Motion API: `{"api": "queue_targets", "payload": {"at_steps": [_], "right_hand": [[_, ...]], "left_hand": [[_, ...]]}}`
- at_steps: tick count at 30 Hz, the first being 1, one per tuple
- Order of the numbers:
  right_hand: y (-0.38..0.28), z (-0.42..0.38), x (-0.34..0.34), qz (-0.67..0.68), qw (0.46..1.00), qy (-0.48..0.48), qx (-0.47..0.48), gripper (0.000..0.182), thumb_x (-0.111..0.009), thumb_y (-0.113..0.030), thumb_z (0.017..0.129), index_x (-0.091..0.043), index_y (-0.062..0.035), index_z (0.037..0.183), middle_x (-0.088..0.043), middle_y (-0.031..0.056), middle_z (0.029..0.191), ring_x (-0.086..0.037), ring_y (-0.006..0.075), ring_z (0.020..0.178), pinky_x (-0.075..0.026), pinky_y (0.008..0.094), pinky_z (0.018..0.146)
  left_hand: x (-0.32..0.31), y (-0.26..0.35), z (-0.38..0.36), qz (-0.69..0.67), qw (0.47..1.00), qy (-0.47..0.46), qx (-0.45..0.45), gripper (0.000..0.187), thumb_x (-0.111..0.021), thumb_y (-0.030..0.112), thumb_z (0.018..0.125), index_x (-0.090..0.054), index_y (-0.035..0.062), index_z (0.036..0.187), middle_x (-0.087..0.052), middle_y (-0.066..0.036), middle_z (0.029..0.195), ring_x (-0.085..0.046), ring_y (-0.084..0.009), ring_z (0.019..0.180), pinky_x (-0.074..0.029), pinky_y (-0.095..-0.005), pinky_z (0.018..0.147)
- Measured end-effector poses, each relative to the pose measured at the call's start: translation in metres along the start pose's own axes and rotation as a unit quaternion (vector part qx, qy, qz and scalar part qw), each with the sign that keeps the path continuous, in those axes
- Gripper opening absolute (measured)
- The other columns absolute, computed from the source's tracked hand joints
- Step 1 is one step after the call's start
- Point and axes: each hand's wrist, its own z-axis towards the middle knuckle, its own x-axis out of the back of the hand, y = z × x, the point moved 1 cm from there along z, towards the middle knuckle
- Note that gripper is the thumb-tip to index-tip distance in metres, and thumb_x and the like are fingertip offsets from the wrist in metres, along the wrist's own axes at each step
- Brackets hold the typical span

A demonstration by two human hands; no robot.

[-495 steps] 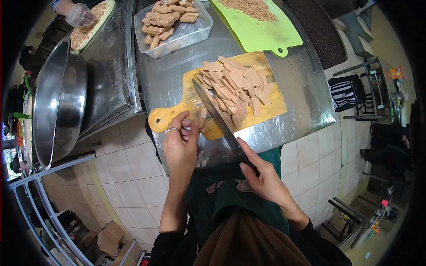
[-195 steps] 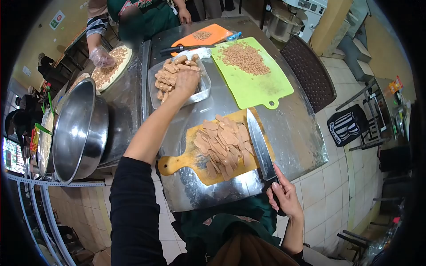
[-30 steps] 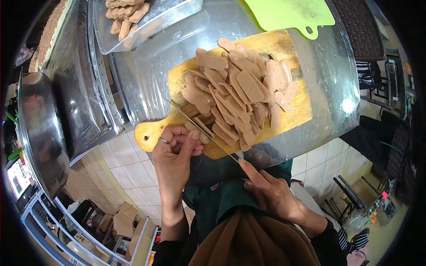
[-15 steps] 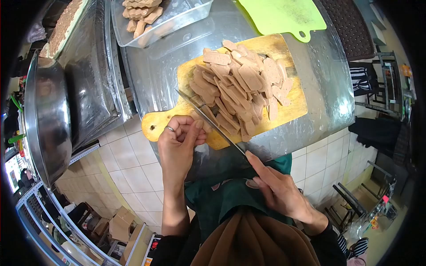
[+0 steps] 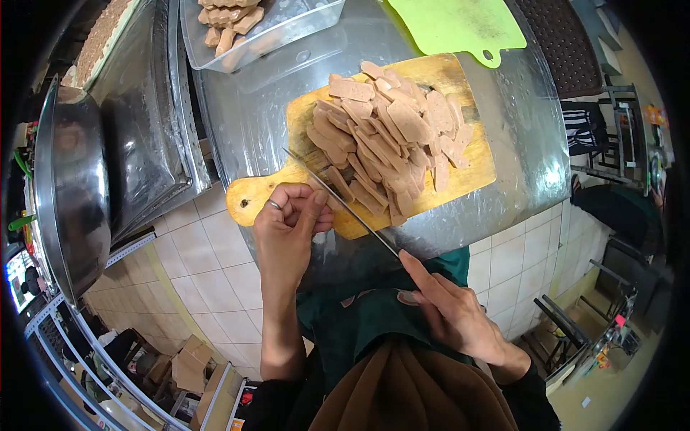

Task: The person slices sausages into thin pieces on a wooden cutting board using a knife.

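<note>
A thin-bladed knife (image 5: pixel 348 208) slants over the front left of a wooden cutting board (image 5: pixel 471 176), its tip toward the board's handle. My right hand (image 5: pixel 456 309) is closed round the knife's handle, with the index finger stretched along it. Beside the blade, over the near edge of the board, my left hand (image 5: pixel 291 219) has its fingers curled and the thumb pressed against them. Whatever those fingers hold is hidden. A heaped pile of pinkish-brown sausage slices (image 5: pixel 381 140) covers much of the board, just beyond the blade.
A clear plastic tub (image 5: pixel 287 39) with uncut sausage pieces (image 5: pixel 241 18) stands at the back left of the metal table (image 5: pixel 525 165). A green cutting board (image 5: pixel 460 29) lies at the back. Left of the table is a large metal bowl (image 5: pixel 72 194). At far right, a person in dark clothes (image 5: pixel 622 212) appears.
Both hands and the knife keep nearly the same place over the board, and the pile looks unchanged. A person has come into view at the far right. The view has shifted slightly.
</note>
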Motion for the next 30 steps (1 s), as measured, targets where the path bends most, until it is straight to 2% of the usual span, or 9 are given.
{"api": "queue_targets", "payload": {"at_steps": [10,19,25,30], "right_hand": [[-0.011,0.0,0.007,0.014,0.999,-0.03,-0.036,0.072,-0.058,0.009,0.087,-0.033,-0.0074,0.152,-0.052,0.0148,0.076,-0.057,0.0316,0.063,-0.051,0.0407,0.062],[-0.003,0.033,-0.007,0.027,0.996,-0.054,-0.059,0.076,-0.059,0.008,0.087,-0.028,-0.013,0.154,-0.054,0.0155,0.079,-0.057,0.0358,0.064,-0.05,0.0435,0.062],[0.004,0.019,-0.006,0.023,1.0,-0.016,-0.008,0.071,-0.057,0.007,0.089,-0.031,-0.0113,0.152,-0.051,0.0149,0.074,-0.054,0.0358,0.058,-0.049,0.0426,0.058],[0.003,0.032,-0.006,0.012,0.999,-0.027,-0.02,0.07,-0.057,0.006,0.089,-0.032,-0.0111,0.152,-0.049,0.0137,0.071,-0.052,0.0338,0.056,-0.049,0.0417,0.057]], "left_hand": [[-0.001,0.003,-0.001,0.01,1.0,0.011,0.019,0.014,-0.066,0.01,0.095,-0.06,-0.0026,0.098,-0.068,-0.007,0.081,-0.066,-0.0104,0.071,-0.057,-0.023,0.065],[-0.003,0.005,0.0,0.009,0.999,0.015,0.029,0.014,-0.065,0.01,0.095,-0.06,-0.0028,0.097,-0.067,-0.007,0.081,-0.066,-0.0109,0.071,-0.057,-0.0234,0.066],[-0.003,0.006,-0.001,0.006,1.0,0.01,0.024,0.013,-0.065,0.009,0.095,-0.06,-0.0031,0.097,-0.067,-0.007,0.082,-0.066,-0.0108,0.072,-0.057,-0.0239,0.067],[-0.002,0.009,0.0,0.014,0.999,0.003,0.03,0.013,-0.064,0.009,0.096,-0.06,-0.0032,0.097,-0.068,-0.008,0.082,-0.066,-0.0109,0.072,-0.056,-0.0239,0.067]]}}
